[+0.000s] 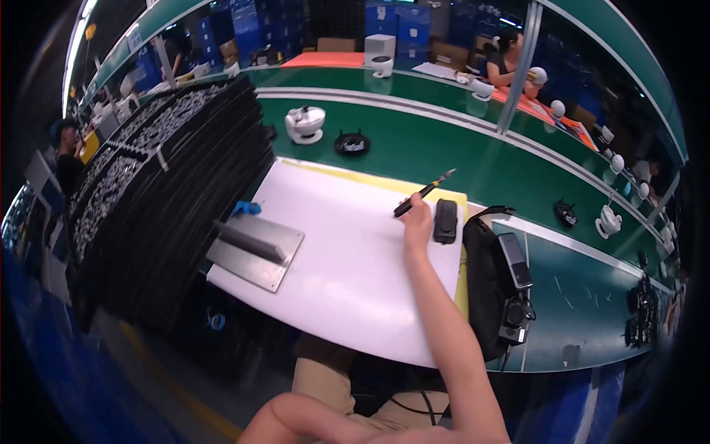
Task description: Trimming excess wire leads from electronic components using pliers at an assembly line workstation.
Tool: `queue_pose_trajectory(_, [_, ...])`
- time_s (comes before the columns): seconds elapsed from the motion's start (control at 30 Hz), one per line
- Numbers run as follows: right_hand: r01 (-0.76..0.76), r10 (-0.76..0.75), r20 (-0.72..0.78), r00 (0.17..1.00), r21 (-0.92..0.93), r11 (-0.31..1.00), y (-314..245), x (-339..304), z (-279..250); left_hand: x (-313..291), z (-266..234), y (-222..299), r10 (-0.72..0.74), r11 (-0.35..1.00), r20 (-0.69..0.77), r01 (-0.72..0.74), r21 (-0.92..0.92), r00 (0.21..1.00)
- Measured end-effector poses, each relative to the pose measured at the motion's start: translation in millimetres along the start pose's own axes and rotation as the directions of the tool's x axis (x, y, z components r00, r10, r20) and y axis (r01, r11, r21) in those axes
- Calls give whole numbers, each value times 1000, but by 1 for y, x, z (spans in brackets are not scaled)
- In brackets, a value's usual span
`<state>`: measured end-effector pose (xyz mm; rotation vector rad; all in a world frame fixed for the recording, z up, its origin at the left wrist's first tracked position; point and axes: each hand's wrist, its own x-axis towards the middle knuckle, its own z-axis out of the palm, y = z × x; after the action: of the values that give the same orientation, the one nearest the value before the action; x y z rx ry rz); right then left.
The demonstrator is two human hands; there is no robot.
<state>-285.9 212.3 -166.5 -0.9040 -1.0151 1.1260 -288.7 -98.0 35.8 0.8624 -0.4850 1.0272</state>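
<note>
I am seeing the right hand (417,222) gripping a slim black pointed tool (423,192) pen-fashion at the white work mat's (347,266) far edge — tip raised clear; left hand unseen.

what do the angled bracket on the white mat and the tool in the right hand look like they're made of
Bracket: probably brushed metal, grey with a dull sheen and sharp folded edges. Tool in the right hand: black, likely plastic handle; pale, possibly metal tip, too small to confirm.
</note>
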Motion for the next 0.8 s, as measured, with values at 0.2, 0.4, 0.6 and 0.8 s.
queue_pose_trajectory(0.2, [-143,141,24,990,140,980,-19,-4,3,-17,-20,-3,-73,982,257,24,188,964])
queue_pose_trajectory(0.4, [-154,155,11,988,202,967,-18,-10,-7,-50,-67,35,-83,841,-553,356,407,829])
queue_pose_trajectory(0.6, [-176,163,72,984,229,957,-17,-8,-6,-47,-246,154,256,956,-934,79,283,251])
queue_pose_trajectory(0.8, [-187,169,117,979,175,967,-12,-2,-7,-31,-401,240,433,900,-901,45,433,25])
